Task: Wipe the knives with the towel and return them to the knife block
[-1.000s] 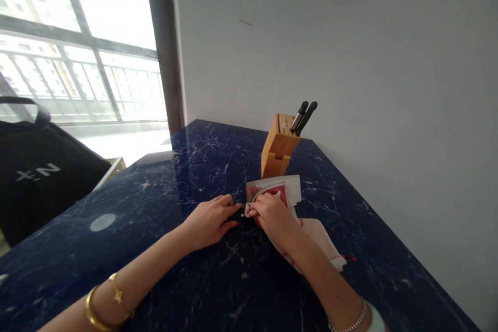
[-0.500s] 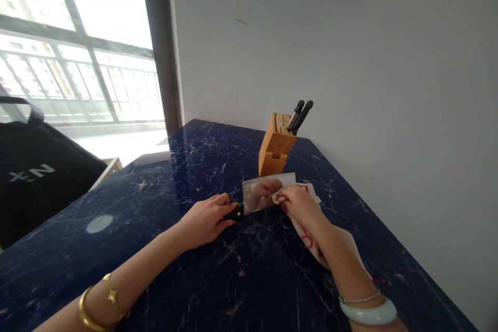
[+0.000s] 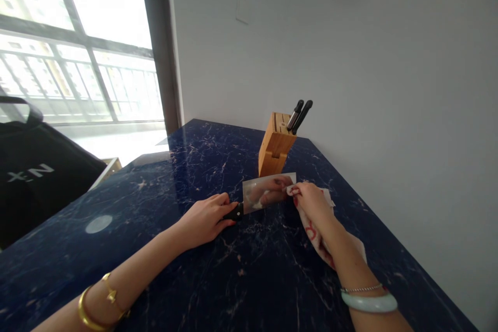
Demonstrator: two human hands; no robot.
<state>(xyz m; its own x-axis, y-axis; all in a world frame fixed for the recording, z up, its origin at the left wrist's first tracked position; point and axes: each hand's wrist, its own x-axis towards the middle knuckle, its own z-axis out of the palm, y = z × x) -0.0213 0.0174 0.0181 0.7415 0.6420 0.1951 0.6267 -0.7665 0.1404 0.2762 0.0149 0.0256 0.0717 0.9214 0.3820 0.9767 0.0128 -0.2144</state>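
Note:
My left hand (image 3: 208, 219) is closed around the black handle of a cleaver (image 3: 260, 195). Its wide, shiny blade points right and mirrors my fingers. My right hand (image 3: 311, 202) pinches a white cloth with red markings (image 3: 314, 236), and a bunched corner of it is at the blade's far right end. The rest of the cloth hangs under my right wrist and forearm. Just behind the blade stands a wooden knife block (image 3: 274, 148), with black-handled tools (image 3: 299, 116) sticking out of its top.
A dark blue marble-patterned table (image 3: 218, 285) lies under everything, with a pale round spot (image 3: 98, 224) at left. Beyond its left edge is a black bag (image 3: 42, 176) by a bright window. A grey wall (image 3: 369, 88) rises behind and to the right.
My right hand has slid to the right along the blade with the cloth, baring more of the metal. My left hand and the cleaver have stayed in place.

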